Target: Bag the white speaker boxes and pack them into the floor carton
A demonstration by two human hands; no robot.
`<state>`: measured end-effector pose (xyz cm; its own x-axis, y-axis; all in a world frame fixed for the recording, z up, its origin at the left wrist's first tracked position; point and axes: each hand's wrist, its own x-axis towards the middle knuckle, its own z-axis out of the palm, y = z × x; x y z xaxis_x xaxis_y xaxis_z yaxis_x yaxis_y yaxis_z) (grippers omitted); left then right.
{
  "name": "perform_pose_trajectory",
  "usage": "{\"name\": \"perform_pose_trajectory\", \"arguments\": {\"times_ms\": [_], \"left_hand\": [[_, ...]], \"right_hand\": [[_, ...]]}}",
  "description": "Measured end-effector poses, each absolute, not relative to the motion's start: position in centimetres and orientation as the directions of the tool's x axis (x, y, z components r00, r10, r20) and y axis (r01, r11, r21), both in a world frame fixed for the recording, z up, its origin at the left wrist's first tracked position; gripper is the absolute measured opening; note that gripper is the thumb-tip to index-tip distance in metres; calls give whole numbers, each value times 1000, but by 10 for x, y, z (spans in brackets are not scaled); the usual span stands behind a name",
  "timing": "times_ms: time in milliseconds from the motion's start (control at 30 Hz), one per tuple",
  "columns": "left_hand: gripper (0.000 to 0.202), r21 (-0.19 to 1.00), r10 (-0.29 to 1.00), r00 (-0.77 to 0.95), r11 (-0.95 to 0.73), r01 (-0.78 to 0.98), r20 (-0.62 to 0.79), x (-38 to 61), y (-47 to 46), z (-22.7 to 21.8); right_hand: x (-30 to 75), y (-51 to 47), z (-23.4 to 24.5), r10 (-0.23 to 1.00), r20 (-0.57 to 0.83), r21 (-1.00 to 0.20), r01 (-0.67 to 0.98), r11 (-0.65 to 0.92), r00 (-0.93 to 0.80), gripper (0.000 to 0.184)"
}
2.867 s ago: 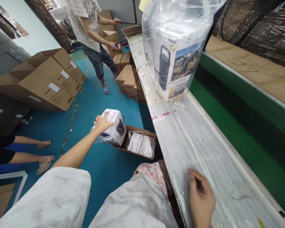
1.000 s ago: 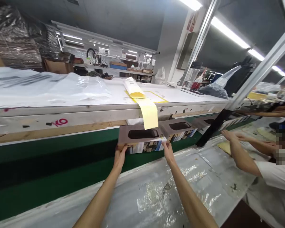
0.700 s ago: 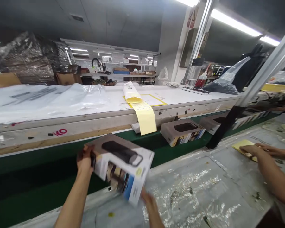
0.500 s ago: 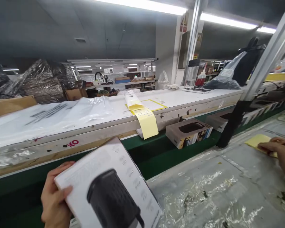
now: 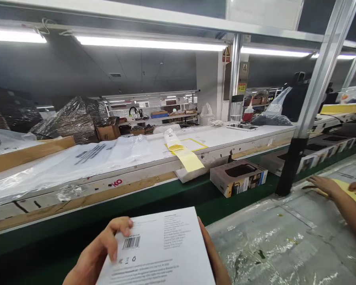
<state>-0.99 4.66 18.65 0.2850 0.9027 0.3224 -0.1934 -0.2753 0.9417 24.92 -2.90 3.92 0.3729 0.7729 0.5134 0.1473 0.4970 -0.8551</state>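
Between my two hands is a white product box, its face with a barcode and printed text turned up toward me. My left hand grips the left edge, thumb and fingers bent over the corner near the barcode. Along the right edge lies my right hand, mostly hidden behind the box, pressing on that side. The lower part of the box runs out of view. Beyond it, a printed box with an oval cut-out sits on the green conveyor belt.
A white bench holds plastic bags and a roll of yellow labels. A metal post rises at right. Another person's hands touch yellow sheets on a plastic-covered table. More boxes line the belt.
The box has been turned from its face with the black appliance picture to its barcode face. My right hand has come into view on its right side. The view has tilted up.
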Motion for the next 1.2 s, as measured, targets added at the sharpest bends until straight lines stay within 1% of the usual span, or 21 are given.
{"name": "perform_pose_trajectory", "arguments": {"times_ms": [33,100,133,167,233,300,333,367,400,433,467,500,567,633,733,933,1100,1133,1167,1200], "left_hand": [[51,951,909,295,-248,-185,295,-4,54,200],[49,953,899,315,-278,-123,303,19,72,235],[59,945,881,342,-317,-83,326,34,81,253],[70,943,859,401,-331,-39,318,52,91,272],[88,958,815,535,-285,34,223,90,108,302],[94,973,797,589,-218,75,134,126,120,319],[94,977,798,592,-198,81,113,141,124,322],[94,979,804,586,-188,80,107,154,127,322],[93,979,811,573,-190,71,116,164,128,319],[90,978,820,556,-202,57,137,172,129,315],[86,974,828,536,-224,41,168,177,129,311],[81,969,835,515,-246,31,196,180,128,307],[72,959,846,478,-284,28,236,182,127,301],[69,952,850,460,-305,33,256,181,126,298],[68,941,838,460,-337,15,293,181,127,296],[64,915,822,462,-401,50,334,181,132,292],[64,907,803,478,-421,32,356,186,133,292],[67,910,798,493,-413,28,346,185,132,295],[71,914,787,521,-405,33,330,181,130,300],[77,915,770,557,-401,44,310,174,127,306]], "right_hand": [[251,-30,39,781,493,-866,124,485,385,106],[259,-32,42,791,482,-870,98,484,377,97],[265,-33,47,791,490,-865,93,493,366,93],[273,-33,55,788,504,-857,94,507,354,90],[294,-33,79,767,553,-825,86,558,325,88],[320,-28,118,709,625,-769,101,632,326,80],[334,-23,141,673,664,-737,132,663,325,71],[347,-15,166,606,706,-698,216,683,368,53],[359,-6,191,576,721,-690,324,647,385,37],[368,5,215,564,734,-679,422,600,379,30],[375,18,236,543,767,-634,529,564,342,26],[379,31,254,517,811,-557,637,533,276,21],[381,57,278,516,848,-417,754,508,121,14],[378,77,288,533,846,-335,784,522,6,9],[375,92,287,544,834,-267,796,543,-92,8],[378,94,283,538,823,-152,842,517,-182,7],[375,92,295,552,786,22,906,423,-277,7],[373,89,297,556,783,34,911,411,-280,7],[371,85,299,556,786,19,910,415,-269,8],[368,78,300,556,794,-24,900,435,-247,7]]}}
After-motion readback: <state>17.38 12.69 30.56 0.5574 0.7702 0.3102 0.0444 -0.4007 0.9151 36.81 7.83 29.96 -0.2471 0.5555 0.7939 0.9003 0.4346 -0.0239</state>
